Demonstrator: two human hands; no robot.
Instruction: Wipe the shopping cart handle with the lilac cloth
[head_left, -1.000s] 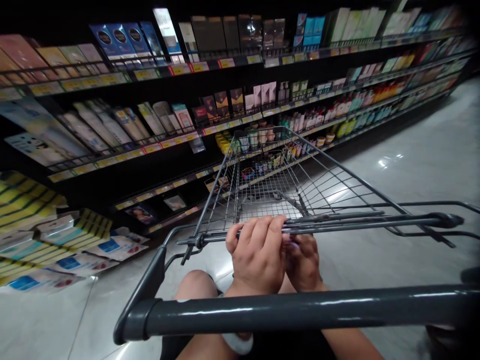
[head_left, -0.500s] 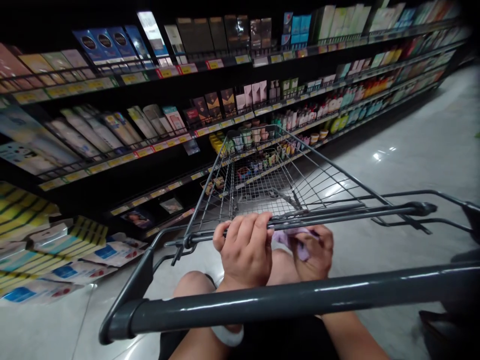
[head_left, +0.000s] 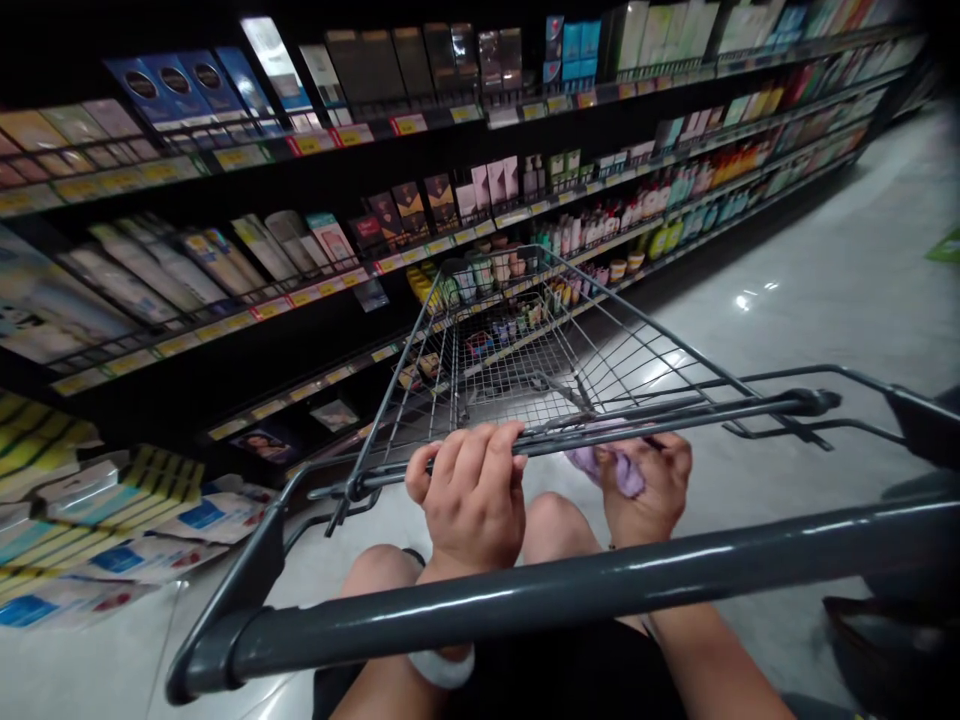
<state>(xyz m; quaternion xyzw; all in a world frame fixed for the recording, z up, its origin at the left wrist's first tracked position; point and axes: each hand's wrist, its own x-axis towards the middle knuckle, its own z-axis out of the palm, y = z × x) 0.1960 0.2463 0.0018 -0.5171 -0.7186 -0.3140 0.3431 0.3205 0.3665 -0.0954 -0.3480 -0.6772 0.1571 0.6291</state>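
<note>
In front of me stands a grey wire shopping cart [head_left: 570, 370], its thick dark handlebar [head_left: 450, 605] crossing above my forearms. My left hand [head_left: 474, 500] is wrapped over the rear top rail of the basket, beyond the handlebar. To its right, just under the same rail, my right hand [head_left: 646, 485] is closed around a crumpled purple cloth [head_left: 628, 475], pressed up near the wire. Part of the cloth is hidden behind the rail and my fingers. The visible part of the basket shows bare wire mesh.
Store shelves [head_left: 285, 290] with boxes, bottles and tubes run along the left and far side. White and blue packs [head_left: 172, 520] hang or sit at the lower left, close to the cart. Glossy pale floor [head_left: 810, 260] stretches to the right. A dark bag-like shape [head_left: 885, 640] is at the lower right.
My right hand with the purple cloth has slid to the right along the rail. My left hand keeps its grip. The whole view has shifted slightly.
</note>
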